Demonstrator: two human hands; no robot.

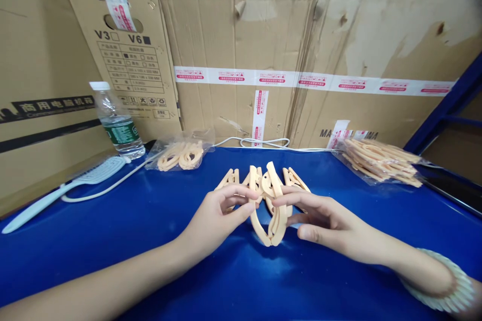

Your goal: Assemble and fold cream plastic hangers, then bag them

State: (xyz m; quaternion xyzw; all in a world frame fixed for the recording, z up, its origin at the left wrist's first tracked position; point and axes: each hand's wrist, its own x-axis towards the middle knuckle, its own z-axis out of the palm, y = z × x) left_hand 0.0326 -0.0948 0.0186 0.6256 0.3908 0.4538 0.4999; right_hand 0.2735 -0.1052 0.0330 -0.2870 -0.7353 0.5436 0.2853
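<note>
A bunch of beige plastic clips stands on the blue table at the centre. My left hand pinches the left side of the bunch with thumb and fingers closed on it. On the right side, my right hand touches the clips with fingers curled against them and the thumb below. A pale beaded bracelet circles my right wrist. Several more clips fan out behind the held ones.
A clear bag of beige clips lies at the back left, a stack of bagged clips at the back right. A water bottle, a pale comb and a white cable lie along the cardboard wall.
</note>
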